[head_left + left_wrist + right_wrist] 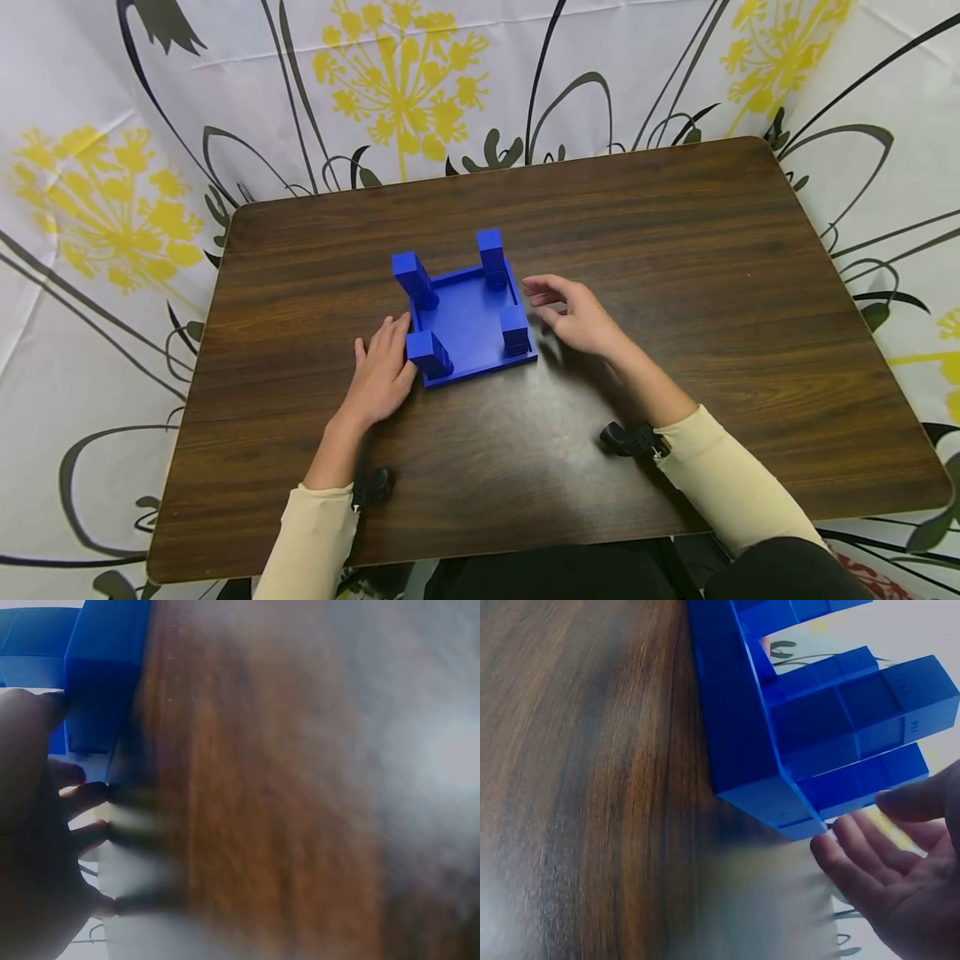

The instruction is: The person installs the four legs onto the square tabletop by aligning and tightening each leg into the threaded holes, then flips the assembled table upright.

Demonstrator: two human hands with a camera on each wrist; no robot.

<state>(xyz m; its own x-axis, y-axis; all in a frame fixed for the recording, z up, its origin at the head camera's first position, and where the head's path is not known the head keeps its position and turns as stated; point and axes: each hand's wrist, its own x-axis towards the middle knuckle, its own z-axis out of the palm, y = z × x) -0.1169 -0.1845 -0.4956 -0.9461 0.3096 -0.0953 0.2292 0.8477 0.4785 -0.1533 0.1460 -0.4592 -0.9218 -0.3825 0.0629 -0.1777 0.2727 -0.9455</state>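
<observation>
A blue square tray-like piece (471, 321) with a raised rim lies near the middle of the table. From each of its corners rises a square blue post (415, 279). It resembles a small table turned upside down. My left hand (381, 373) rests flat along its left edge with fingers extended, close to the near-left post (429, 353). Beyond the right edge my right hand (581, 315) hovers with loosely bent fingers, holding nothing. The right wrist view shows small raised marks on one post (877, 712), and the fingertips (826, 851) close to the rim.
The brown wood-grain table (690, 250) has rounded corners. White cloth (247, 50) with yellow flowers and dark stems hangs behind it and at both sides. A small black camera (626, 439) is strapped to the right wrist, another (372, 486) to the left.
</observation>
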